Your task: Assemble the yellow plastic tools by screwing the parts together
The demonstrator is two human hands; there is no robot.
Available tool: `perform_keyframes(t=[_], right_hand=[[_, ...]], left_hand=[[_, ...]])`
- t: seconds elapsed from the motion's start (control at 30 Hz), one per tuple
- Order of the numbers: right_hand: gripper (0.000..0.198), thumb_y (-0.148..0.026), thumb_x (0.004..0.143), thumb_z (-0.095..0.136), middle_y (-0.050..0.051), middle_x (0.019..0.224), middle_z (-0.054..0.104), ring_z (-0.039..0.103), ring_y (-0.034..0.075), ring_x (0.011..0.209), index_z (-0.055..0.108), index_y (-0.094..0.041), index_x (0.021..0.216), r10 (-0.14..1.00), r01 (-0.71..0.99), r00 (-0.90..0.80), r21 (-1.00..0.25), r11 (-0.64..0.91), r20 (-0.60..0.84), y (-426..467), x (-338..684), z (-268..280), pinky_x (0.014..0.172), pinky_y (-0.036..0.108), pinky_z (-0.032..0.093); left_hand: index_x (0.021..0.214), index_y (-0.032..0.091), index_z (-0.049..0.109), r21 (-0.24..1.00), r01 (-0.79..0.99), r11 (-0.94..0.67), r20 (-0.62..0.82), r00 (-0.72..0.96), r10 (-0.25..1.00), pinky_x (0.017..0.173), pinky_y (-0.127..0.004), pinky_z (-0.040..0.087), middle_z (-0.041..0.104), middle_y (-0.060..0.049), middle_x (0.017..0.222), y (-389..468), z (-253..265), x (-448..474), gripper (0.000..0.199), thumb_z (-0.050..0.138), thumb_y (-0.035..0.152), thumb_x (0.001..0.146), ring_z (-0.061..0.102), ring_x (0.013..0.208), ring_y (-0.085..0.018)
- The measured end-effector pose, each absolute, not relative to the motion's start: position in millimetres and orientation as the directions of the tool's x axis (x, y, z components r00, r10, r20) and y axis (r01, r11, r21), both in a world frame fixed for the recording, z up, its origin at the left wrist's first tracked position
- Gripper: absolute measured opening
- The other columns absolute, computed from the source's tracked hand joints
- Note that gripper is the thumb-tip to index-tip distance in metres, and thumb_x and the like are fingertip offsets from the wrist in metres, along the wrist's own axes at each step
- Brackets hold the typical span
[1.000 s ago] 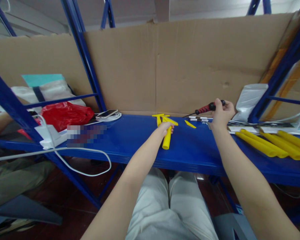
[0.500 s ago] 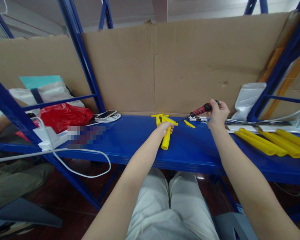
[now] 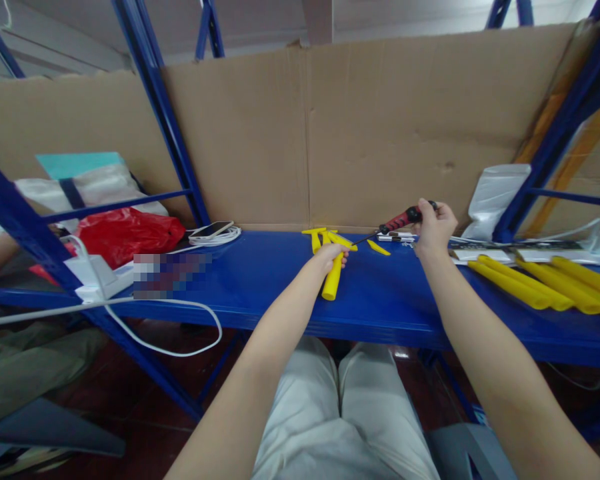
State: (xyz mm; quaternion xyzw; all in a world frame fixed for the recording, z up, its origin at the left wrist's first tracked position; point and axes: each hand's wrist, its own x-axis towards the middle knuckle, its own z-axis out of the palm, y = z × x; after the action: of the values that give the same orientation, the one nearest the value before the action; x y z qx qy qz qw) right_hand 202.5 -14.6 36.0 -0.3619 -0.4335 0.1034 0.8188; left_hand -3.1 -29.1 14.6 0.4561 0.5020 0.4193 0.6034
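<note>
My left hand (image 3: pixel 334 255) is closed around a yellow tube (image 3: pixel 332 283), whose lower end points toward me over the blue shelf (image 3: pixel 260 273). My right hand (image 3: pixel 436 225) grips the end of a screwdriver (image 3: pixel 397 221) with a red and black handle. The screwdriver's thin shaft slants down left to the fingers of my left hand; its tip is hidden or too small to make out. Just behind my left hand lie several yellow plastic pieces (image 3: pixel 317 232). A small flat yellow piece (image 3: pixel 379 247) rests to the right of them.
Several yellow tubes (image 3: pixel 515 283) lie at the right. A phone (image 3: pixel 213 230) rests on a coiled white cable at the left, near a red plastic bag (image 3: pixel 130 233) and a white power strip (image 3: pixel 103 280). A cardboard panel (image 3: pixel 370 133) stands behind. Another person's arm (image 3: pixel 0 253) shows far left.
Both hands keep almost the same place and hold on the tube and the screwdriver. The whole view has shifted very slightly.
</note>
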Motion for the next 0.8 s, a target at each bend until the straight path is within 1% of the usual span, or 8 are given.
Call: perform_keyframes(t=[0.1, 0.23, 0.47, 0.63, 0.7, 0.8], right_hand=[[0.039, -0.055, 0.068, 0.064, -0.005, 0.059, 0.044, 0.041, 0.008, 0.045, 0.045, -0.022, 0.072, 0.472, 0.140, 0.620, -0.680, 0.720, 0.627, -13, 202, 36, 0.040, 0.023, 0.034], [0.039, -0.055, 0.068, 0.064, -0.005, 0.059, 0.044, 0.040, 0.008, 0.044, 0.045, -0.022, 0.073, 0.490, 0.137, 0.605, -0.688, 0.713, 0.628, -13, 203, 35, 0.039, 0.023, 0.033], [0.040, -0.058, 0.069, 0.062, -0.006, 0.057, 0.043, 0.036, 0.007, 0.040, 0.042, -0.023, 0.071, 0.481, 0.157, 0.589, -0.676, 0.720, 0.649, -13, 203, 35, 0.036, 0.023, 0.029], [0.036, -0.053, 0.070, 0.062, -0.006, 0.057, 0.042, 0.036, 0.008, 0.041, 0.043, -0.023, 0.072, 0.511, 0.135, 0.577, -0.692, 0.710, 0.637, -15, 203, 36, 0.039, 0.023, 0.031], [0.033, -0.051, 0.071, 0.061, -0.005, 0.060, 0.043, 0.040, 0.009, 0.045, 0.044, -0.022, 0.073, 0.496, 0.185, 0.557, -0.681, 0.708, 0.666, -19, 202, 37, 0.043, 0.024, 0.035], [0.027, -0.047, 0.075, 0.057, -0.002, 0.068, 0.049, 0.050, 0.012, 0.060, 0.048, -0.021, 0.075, 0.416, 0.344, 0.509, -0.621, 0.704, 0.754, -28, 198, 38, 0.056, 0.027, 0.043]], left_hand=[[0.077, 0.015, 0.057, 0.974, -0.048, 0.220, -0.212, 0.138, 0.967, 0.040, -0.018, 0.031, 0.046, 0.004, 0.046, -29, 14, -3, 0.011, 0.053, 0.005, 0.080, 0.038, 0.036, -0.006], [0.078, 0.016, 0.057, 0.976, -0.049, 0.214, -0.206, 0.135, 0.969, 0.039, -0.018, 0.031, 0.047, 0.005, 0.046, -30, 15, -3, 0.008, 0.057, 0.007, 0.079, 0.038, 0.036, -0.006], [0.070, 0.016, 0.053, 0.973, -0.058, 0.224, -0.214, 0.139, 0.967, 0.038, -0.018, 0.030, 0.047, 0.004, 0.046, -31, 16, -3, 0.014, 0.055, 0.006, 0.080, 0.038, 0.035, -0.005], [0.070, 0.015, 0.052, 0.976, -0.045, 0.214, -0.204, 0.157, 0.966, 0.039, -0.019, 0.031, 0.045, 0.005, 0.045, -31, 17, -3, 0.016, 0.051, 0.004, 0.081, 0.038, 0.035, -0.006], [0.070, 0.015, 0.052, 0.977, -0.035, 0.211, -0.204, 0.152, 0.967, 0.039, -0.019, 0.031, 0.045, 0.004, 0.045, -31, 16, -3, 0.016, 0.050, 0.004, 0.082, 0.038, 0.035, -0.006], [0.071, 0.016, 0.053, 0.976, -0.037, 0.213, -0.207, 0.133, 0.969, 0.039, -0.018, 0.030, 0.046, 0.004, 0.044, -30, 15, -3, 0.015, 0.051, 0.005, 0.082, 0.038, 0.035, -0.006]])
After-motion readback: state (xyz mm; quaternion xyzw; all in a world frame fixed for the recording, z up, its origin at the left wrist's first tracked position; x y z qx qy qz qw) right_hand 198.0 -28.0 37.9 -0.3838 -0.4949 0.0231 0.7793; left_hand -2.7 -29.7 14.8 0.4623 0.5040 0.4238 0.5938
